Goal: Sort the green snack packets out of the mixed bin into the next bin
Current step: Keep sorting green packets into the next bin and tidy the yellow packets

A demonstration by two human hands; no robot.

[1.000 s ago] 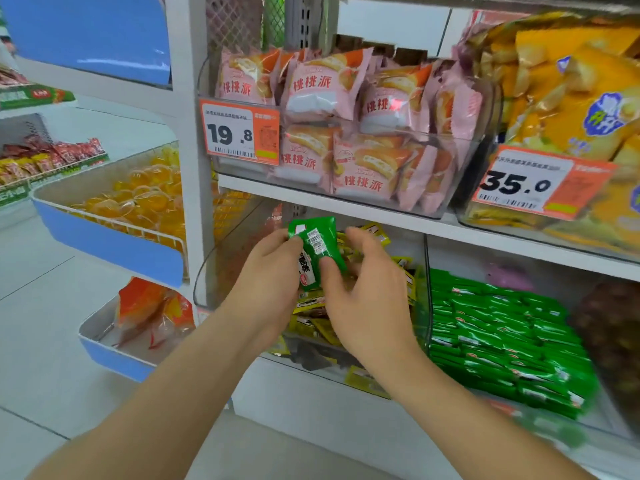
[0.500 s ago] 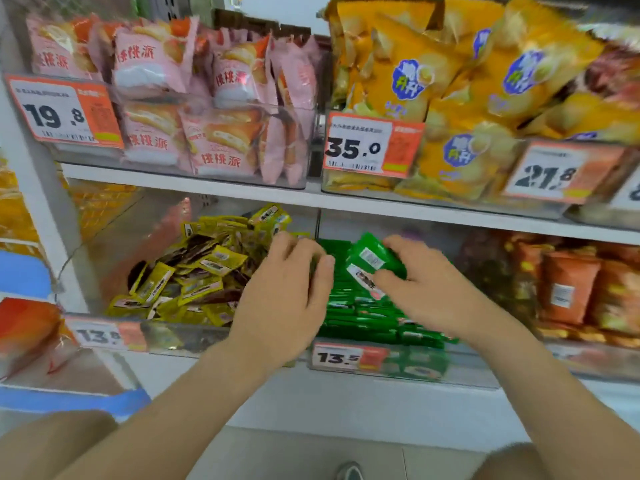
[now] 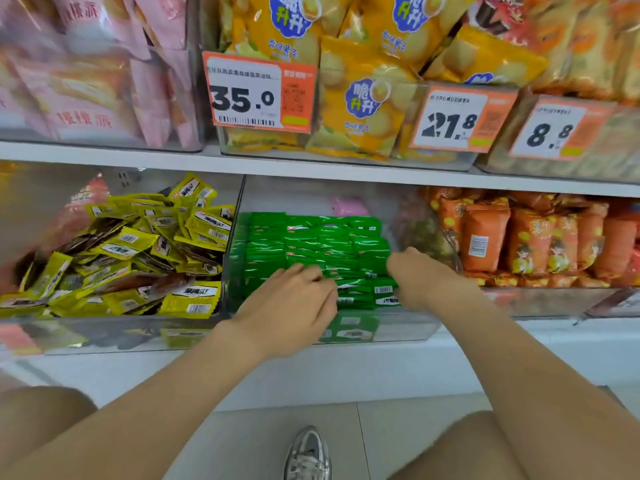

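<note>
The clear middle bin (image 3: 408,327) holds tidy rows of green snack packets (image 3: 311,244). To its left, the mixed bin (image 3: 104,332) is heaped with yellow packets (image 3: 138,251); I see no green among them. My left hand (image 3: 291,306) rests on the front rows of green packets with its fingers bent down onto them. My right hand (image 3: 426,275) reaches into the same front row from the right. Its fingertips are hidden, curled around a green packet (image 3: 382,291) with a barcode at the row's end.
Orange snack bags (image 3: 519,237) fill the bin to the right. The shelf above (image 3: 311,168) carries pink bags, yellow crisp bags (image 3: 360,98) and price tags. My shoe (image 3: 306,455) and bare knees show on the tiled floor below.
My view has shifted right and closer to the green bin. My right hand carried the green packet from above the mixed bin down into the green rows, and my left hand followed onto them.
</note>
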